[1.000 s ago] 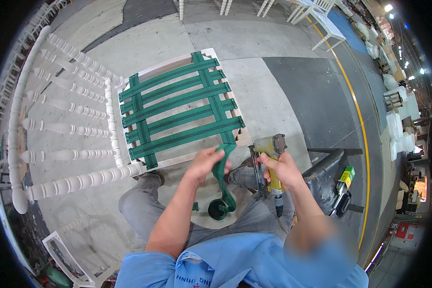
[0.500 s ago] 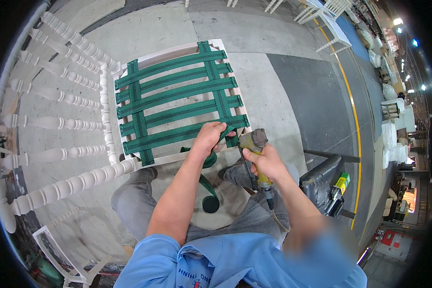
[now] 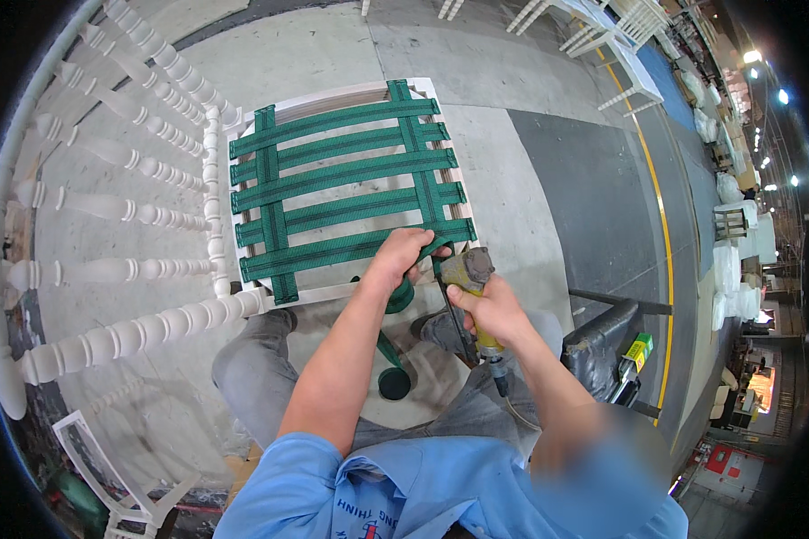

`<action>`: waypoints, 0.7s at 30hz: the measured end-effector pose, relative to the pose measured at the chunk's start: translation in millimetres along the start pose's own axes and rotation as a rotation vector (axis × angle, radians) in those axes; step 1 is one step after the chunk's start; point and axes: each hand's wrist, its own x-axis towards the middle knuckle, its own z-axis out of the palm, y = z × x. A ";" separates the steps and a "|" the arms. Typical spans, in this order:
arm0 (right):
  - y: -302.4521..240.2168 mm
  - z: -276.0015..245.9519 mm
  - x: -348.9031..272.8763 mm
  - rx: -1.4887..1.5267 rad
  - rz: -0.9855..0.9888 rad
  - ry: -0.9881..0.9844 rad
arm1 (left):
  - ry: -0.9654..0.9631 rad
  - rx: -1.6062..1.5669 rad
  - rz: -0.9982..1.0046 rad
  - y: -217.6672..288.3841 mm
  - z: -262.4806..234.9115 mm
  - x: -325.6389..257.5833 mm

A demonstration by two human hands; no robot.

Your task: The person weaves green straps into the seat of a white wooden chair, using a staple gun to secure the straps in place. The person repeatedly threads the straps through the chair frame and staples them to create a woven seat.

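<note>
Left hand and right hand have advanced to the white wooden seat frame: left grips the green woven strap, presumably steadying it at the near-right corner; right grips the yellow, hose-fed staple gun alongside.

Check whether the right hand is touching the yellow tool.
Touching. The head view shows the right hand gripping the yellow tool, with no gap between them.

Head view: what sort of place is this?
Probably a furniture workshop: a white chair frame has green webbing across its seat, the right hand holds what looks like a staple gun, and more white furniture stands beyond.
</note>
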 end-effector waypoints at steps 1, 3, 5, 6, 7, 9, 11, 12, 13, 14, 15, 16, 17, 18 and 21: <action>-0.4 3.3 0.1 0.014 -0.004 0.011 | 0.013 0.023 -0.027 -0.2 -0.7 0.1; -2.8 1.0 -5.2 0.076 -0.028 0.017 | -0.016 0.011 -0.006 0.7 -2.0 -0.4; -4.5 -14.2 -21.9 0.172 -0.037 0.014 | -0.008 0.022 0.000 2.5 -1.7 -2.3; -4.3 -27.9 -33.9 0.219 -0.073 0.028 | -0.004 0.032 0.010 2.9 -0.4 -4.0; -3.6 -47.2 -49.1 0.262 -0.093 0.055 | 0.032 0.066 -0.019 3.4 1.5 -6.0; 2.9 -88.8 -82.4 0.330 -0.084 0.152 | 0.087 0.065 0.043 0.7 9.2 -11.7; 24.0 -130.8 -116.9 0.414 -0.125 0.301 | 0.151 0.159 0.130 -7.5 22.5 -17.3; 40.6 -153.8 -130.7 0.457 -0.145 0.351 | 0.167 0.236 0.185 -14.2 29.3 -20.8; 60.5 -177.4 -144.2 0.481 -0.101 0.398 | 0.193 0.396 0.205 -20.3 34.4 -23.7; 83.0 -198.5 -157.3 0.507 -0.057 0.440 | 0.283 0.610 0.282 -29.1 39.9 -28.1; 109.8 -214.9 -169.1 0.566 -0.011 0.546 | 0.343 0.703 0.347 -39.5 47.4 -32.1; 135.7 -227.6 -175.4 0.623 0.037 0.646 | 0.355 0.787 0.416 -50.1 51.7 -37.8; 162.0 -238.1 -180.0 0.698 0.097 0.698 | 0.402 0.863 0.414 -58.4 54.1 -43.7; 188.9 -244.2 -182.5 0.754 0.069 0.661 | 0.403 0.922 0.509 -66.9 56.8 -48.7; 260.2 -259.4 -174.2 0.905 0.142 0.669 | 0.395 0.973 0.545 -78.8 64.1 -56.9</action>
